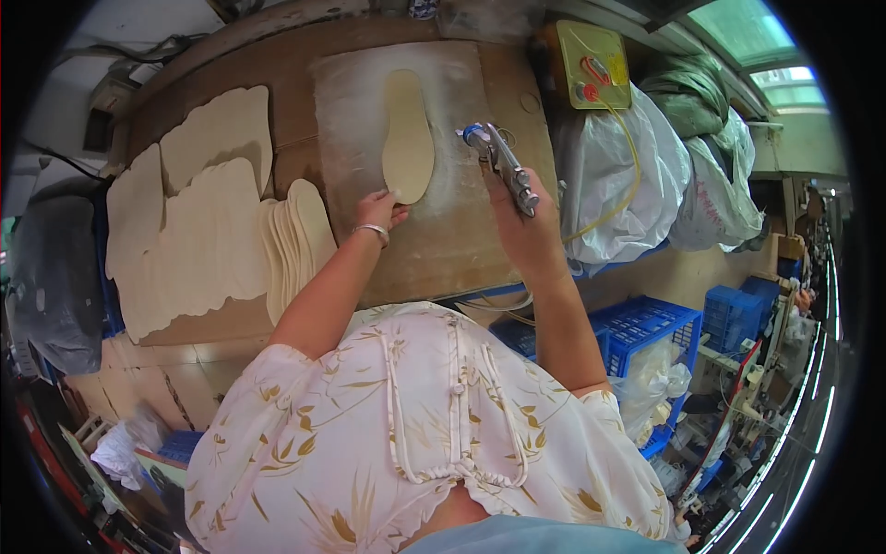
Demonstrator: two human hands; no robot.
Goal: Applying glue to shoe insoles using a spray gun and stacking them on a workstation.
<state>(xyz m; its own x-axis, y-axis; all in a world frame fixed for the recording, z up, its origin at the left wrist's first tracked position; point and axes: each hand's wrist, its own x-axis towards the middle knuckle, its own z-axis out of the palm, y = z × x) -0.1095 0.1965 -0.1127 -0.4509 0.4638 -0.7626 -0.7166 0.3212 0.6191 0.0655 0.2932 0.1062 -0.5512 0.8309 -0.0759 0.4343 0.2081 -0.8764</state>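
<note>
L hand [382, 210] pinched cream foot-shaped insole [406, 138] | R hand [526, 217] clutched silver metal spray gun [507, 164] | prob. mid-job; cream fanned stack [309, 226] done/left was unclear

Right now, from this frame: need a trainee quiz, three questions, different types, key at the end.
1. Which of the two hands holds the spray gun?
2. True or false: the single cream sole piece lies on the fanned stack at left.
3. The other hand is at: (a) the yellow can; (b) the sole piece's near end; (c) the blue crate.

Key:
1. The right hand.
2. False; it lies on the whitish sheet.
3. b.
</note>
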